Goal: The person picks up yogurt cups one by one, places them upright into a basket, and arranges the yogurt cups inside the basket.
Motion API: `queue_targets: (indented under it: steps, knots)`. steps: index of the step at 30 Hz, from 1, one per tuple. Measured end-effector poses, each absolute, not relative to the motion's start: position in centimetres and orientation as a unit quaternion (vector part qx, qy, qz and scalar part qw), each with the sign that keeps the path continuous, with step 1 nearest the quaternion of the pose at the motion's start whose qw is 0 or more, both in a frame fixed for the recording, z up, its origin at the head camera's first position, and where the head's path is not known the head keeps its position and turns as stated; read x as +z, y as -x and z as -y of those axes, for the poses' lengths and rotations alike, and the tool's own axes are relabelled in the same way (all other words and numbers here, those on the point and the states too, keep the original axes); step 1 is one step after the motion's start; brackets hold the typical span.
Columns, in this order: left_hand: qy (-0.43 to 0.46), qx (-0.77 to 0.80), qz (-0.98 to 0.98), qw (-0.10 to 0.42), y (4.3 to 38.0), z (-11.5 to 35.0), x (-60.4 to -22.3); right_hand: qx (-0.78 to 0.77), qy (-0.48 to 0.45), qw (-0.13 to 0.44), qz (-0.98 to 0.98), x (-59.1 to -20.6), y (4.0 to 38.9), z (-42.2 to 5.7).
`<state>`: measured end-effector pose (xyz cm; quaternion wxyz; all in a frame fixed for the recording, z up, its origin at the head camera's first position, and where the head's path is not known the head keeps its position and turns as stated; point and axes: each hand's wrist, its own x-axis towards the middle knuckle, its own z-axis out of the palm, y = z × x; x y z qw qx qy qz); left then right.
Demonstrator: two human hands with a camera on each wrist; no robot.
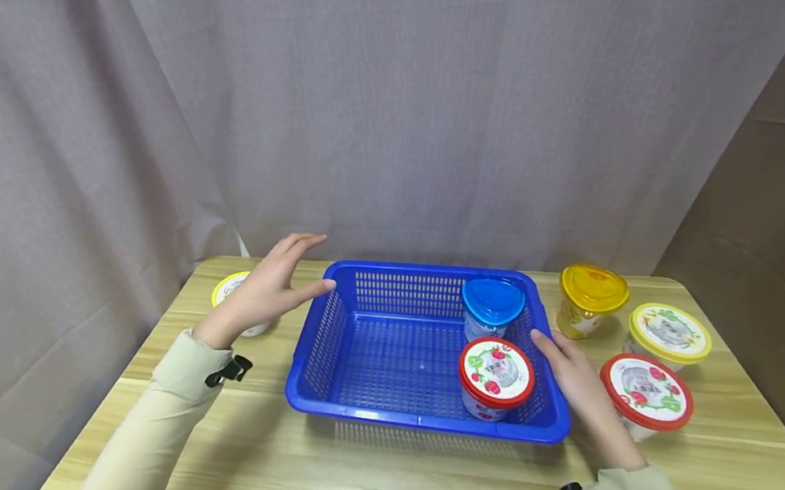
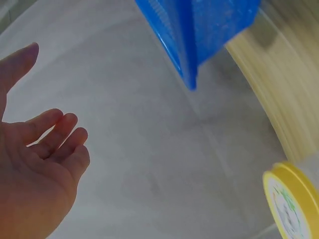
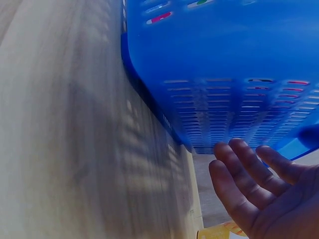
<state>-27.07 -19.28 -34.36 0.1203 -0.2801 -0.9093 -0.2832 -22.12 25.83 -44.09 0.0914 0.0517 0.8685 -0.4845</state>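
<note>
A blue plastic basket (image 1: 425,421) stands on the wooden table. Inside, toward its right end, are a blue-lidded cup (image 1: 492,302) and a tub with a red-rimmed strawberry lid (image 1: 496,372). My left hand (image 1: 266,287) hovers beside the basket's left rim, thumb spread from loosely bent fingers, holding nothing. In the left wrist view its palm (image 2: 37,169) is bare, apart from the basket's corner. At the other end, my right hand (image 1: 577,382) is by the right rim, thumb near the edge. The right wrist view shows its relaxed fingers (image 3: 244,174) close outside the slotted side wall.
Right of the basket stand a yellow-lidded cup (image 1: 593,290), a tub with a yellow-rimmed lid (image 1: 670,332) and another red-rimmed tub (image 1: 646,392). A yellow-lidded tub (image 1: 229,286) sits partly behind my left wrist. Grey cloth (image 1: 408,116) hangs behind the table.
</note>
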Motion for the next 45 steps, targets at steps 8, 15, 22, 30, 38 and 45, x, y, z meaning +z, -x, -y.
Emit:
queue_targets:
  steps: [8,15,22,30,38,45]
  knots:
    - [0.236,-0.300,0.910,0.160,26.4,22.1,-35.1,-0.485,-0.043,0.088,-0.869,-44.3,22.1,-25.9]
    - [0.200,-0.322,0.910,0.170,25.8,24.3,-35.9,-0.500,-0.038,0.080,-0.861,-44.3,22.0,-25.9]
    - [0.154,-0.348,0.910,0.164,25.7,26.3,-37.8,-0.501,-0.040,0.085,-0.860,-44.2,22.0,-26.0]
    - [0.109,-0.386,0.902,0.157,25.8,28.3,-40.2,-0.513,-0.036,0.083,-0.854,-44.3,22.1,-26.0]
    - [0.055,-0.397,0.910,0.109,26.0,30.3,-42.3,-0.516,-0.036,0.082,-0.852,-44.3,22.1,-25.8]
    - [0.032,-0.416,0.906,0.073,26.3,31.3,-43.4,-0.517,-0.035,0.083,-0.852,-44.4,22.2,-25.7]
